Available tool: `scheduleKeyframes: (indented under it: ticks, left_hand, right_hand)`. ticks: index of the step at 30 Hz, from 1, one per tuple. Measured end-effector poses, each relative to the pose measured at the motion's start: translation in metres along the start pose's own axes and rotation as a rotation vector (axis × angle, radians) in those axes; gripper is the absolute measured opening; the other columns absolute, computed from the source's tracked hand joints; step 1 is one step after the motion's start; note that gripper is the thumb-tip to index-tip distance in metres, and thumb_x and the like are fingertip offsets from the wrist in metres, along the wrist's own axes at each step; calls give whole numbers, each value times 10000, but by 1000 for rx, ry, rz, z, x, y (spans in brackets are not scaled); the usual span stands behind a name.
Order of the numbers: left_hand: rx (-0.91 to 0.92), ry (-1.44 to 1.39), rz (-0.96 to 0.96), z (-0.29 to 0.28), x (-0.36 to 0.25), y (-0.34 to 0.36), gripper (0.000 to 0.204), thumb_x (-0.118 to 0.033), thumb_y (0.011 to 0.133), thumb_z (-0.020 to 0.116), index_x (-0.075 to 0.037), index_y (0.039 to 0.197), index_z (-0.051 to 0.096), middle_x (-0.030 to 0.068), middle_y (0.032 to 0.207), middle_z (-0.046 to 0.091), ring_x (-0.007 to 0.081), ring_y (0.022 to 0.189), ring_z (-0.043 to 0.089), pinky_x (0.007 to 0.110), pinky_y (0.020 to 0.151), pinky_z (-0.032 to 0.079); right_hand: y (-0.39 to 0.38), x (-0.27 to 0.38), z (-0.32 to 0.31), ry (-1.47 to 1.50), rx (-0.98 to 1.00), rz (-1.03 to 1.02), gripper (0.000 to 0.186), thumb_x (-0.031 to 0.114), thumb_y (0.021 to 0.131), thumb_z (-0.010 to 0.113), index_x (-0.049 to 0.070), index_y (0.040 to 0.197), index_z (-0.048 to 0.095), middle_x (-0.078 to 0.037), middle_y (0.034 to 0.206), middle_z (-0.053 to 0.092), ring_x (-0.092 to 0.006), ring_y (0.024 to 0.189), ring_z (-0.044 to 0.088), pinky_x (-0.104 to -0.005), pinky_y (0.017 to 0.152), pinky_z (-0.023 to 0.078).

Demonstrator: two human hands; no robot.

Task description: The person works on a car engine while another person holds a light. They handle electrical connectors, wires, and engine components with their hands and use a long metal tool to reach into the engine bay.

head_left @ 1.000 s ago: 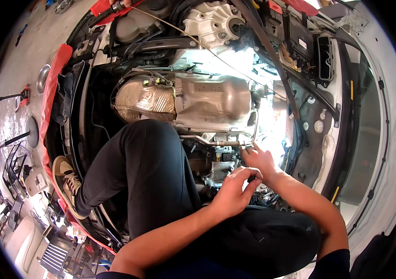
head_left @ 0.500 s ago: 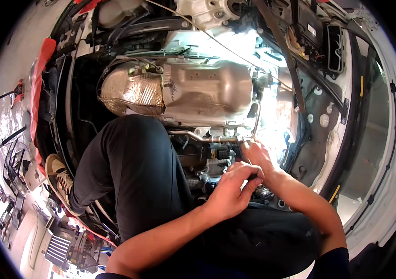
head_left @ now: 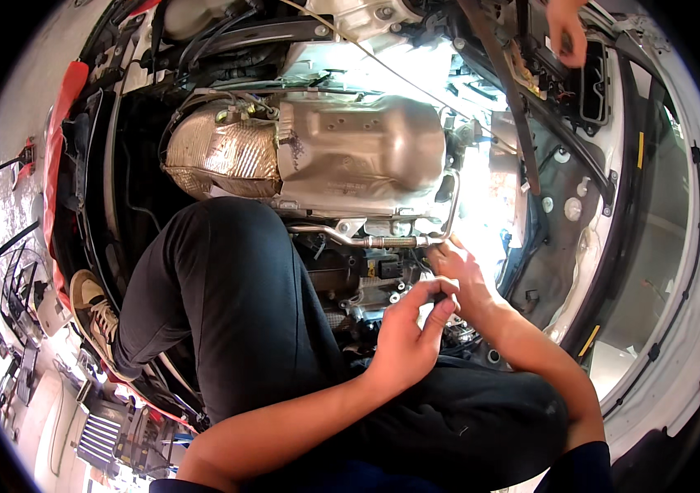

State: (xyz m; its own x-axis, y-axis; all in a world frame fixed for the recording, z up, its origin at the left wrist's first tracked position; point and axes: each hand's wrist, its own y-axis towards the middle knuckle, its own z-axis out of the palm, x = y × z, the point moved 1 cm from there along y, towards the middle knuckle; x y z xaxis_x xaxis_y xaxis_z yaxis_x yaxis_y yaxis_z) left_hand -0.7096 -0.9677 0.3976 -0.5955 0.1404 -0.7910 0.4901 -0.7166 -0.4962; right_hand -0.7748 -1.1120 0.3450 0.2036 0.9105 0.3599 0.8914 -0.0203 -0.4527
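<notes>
My left hand (head_left: 406,337) is raised over my bent leg, with its thumb and curled fingers closed. Anything held in it is too small or hidden to name. My right hand (head_left: 463,275) reaches down into the engine bay, fingertips together under the right end of a thin metal pipe (head_left: 389,242). Glare and the pipe hide what those fingertips grip, if anything. Just beyond the pipe lies a large metal heat shield (head_left: 358,152), with a crinkled foil-like cover (head_left: 222,152) at its left. Below the pipe are a dark connector (head_left: 389,269) and metal engine parts.
Another person's hand (head_left: 565,37) hangs at the top right near a black housing (head_left: 593,86). A dark strut (head_left: 510,99) slants down on the right, beside bright light. My knee (head_left: 231,238) rises at left centre. A red cover (head_left: 62,156) lines the left edge.
The other person's hand has come into view at the top right. My left hand has turned a little more upright, while my right hand stays at the pipe's end. The view has shifted slightly.
</notes>
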Motion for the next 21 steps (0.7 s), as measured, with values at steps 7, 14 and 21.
scheduleKeyframes:
  ticks: [7,14,21]
  left_hand:
    - [-382,-487,-17,-13,6,4,150,-72,1012,368,-13,1026,506,42,865,532,144,991,560,226,854,405]
    - [-537,-723,-674,6,21,-24,187,-21,963,427,9,1147,432,93,792,572,222,993,600,297,885,464]
    - [-464,-394,-782,-1,41,-12,157,-154,931,598,-19,979,662,-10,777,594,74,687,517,230,634,423]
  right_hand:
    - [-2,6,-2,113,-39,163,223,10,711,624,9,933,601,-160,964,613,-358,1039,542,-434,902,462]
    - [-4,2,8,328,-213,221,217,46,721,694,1,899,577,-167,906,583,-396,930,524,-440,845,424]
    - [-8,6,12,350,-199,240,332,61,713,718,4,1016,593,-159,996,595,-399,955,519,-446,887,413]
